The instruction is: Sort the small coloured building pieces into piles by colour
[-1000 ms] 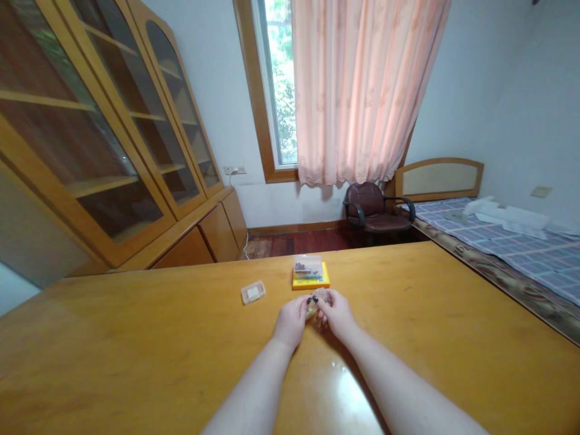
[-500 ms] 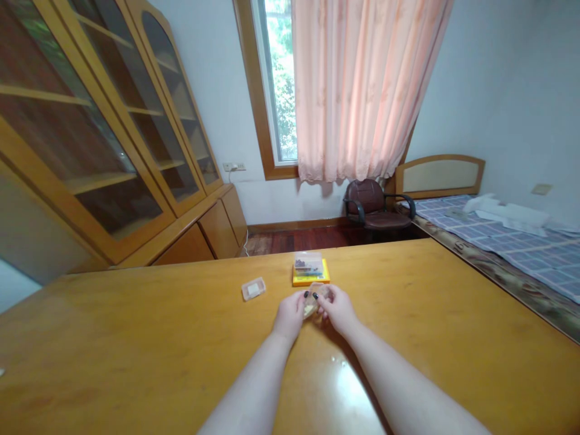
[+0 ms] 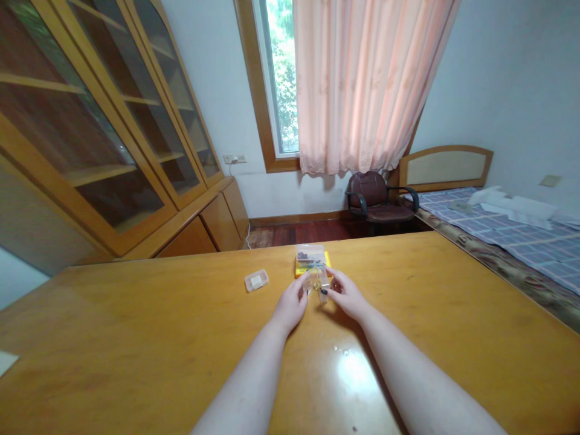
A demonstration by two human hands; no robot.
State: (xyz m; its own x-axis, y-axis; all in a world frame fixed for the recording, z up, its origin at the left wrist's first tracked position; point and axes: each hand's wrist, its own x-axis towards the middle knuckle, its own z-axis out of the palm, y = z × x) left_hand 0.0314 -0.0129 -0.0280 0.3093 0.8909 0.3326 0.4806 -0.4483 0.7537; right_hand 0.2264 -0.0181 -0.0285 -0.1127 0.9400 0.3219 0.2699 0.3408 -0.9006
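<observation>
Over the middle of the table, a small clear plastic box is held between my two hands. Small gold-coloured bits show in its lower part; they are too small to name. My left hand grips the box's left side, fingers bent against it. On the opposite side, my right hand pinches it with thumb and fingers. The box looks tilted, and I cannot tell for sure whether its lid is up. Just behind it, a clear case with dark pieces lies on a yellow box.
Left of my hands, a small clear tray with a white piece inside lies on the wooden table. Tiny shiny specks are near my right forearm. Beyond the table stand a brown armchair, a bed and a glass-door cabinet.
My hands have moved slightly apart, and my thumbs have shifted from the middle of the box to its sides. More of the box and the gold bits show. The view has shifted slightly.
</observation>
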